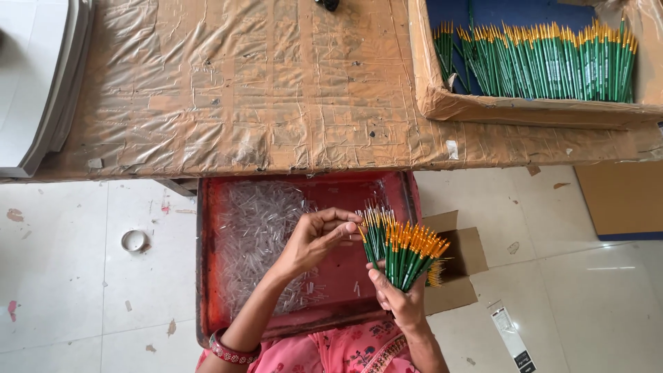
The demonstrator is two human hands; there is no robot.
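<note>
Right hand [400,300] is clamped round a fanned bundle of paintbrushes [404,252] — thin green handles, orange ferrules, long axes pointing up and away. Left hand [314,238], fingers pinched together, touches the bundle's left edge. Beneath lies a red tray [207,276] of small clear plastic caps [259,228]; the table [242,90], wrapped in creased film, stands beyond.

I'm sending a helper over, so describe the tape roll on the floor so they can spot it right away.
Start at the red tray below the table edge. On the white floor just left of it lies the tape roll, a small pale ring lying flat. It is the only round thing there; the other marks are flat stains and scraps.
</note>
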